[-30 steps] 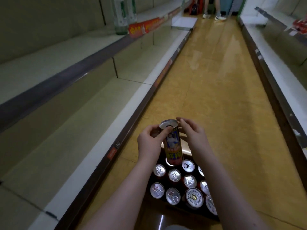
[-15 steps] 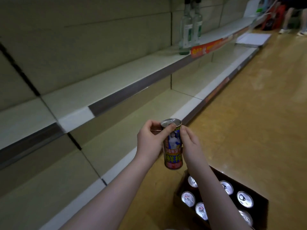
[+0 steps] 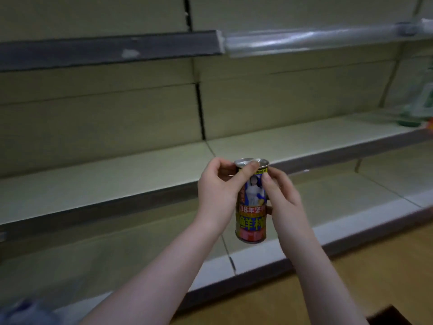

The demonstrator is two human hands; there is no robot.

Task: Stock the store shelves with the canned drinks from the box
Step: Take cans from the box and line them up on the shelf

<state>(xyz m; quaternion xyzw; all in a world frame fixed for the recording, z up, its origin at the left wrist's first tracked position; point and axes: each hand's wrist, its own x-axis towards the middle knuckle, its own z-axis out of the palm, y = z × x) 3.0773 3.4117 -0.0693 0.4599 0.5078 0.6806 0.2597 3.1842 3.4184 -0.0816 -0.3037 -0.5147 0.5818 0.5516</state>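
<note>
You're holding the can upright in mid-air, just short of the middle shelf. Left hand is curled round its top, right hand pinches the side. With the grip that high, the base could clip the shelf lip and tip on landing.

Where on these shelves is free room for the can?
The middle shelf is bare from the left edge to the blurred green items far right, the only crowded spot. The bottom shelf behind the can is bare too.
</note>
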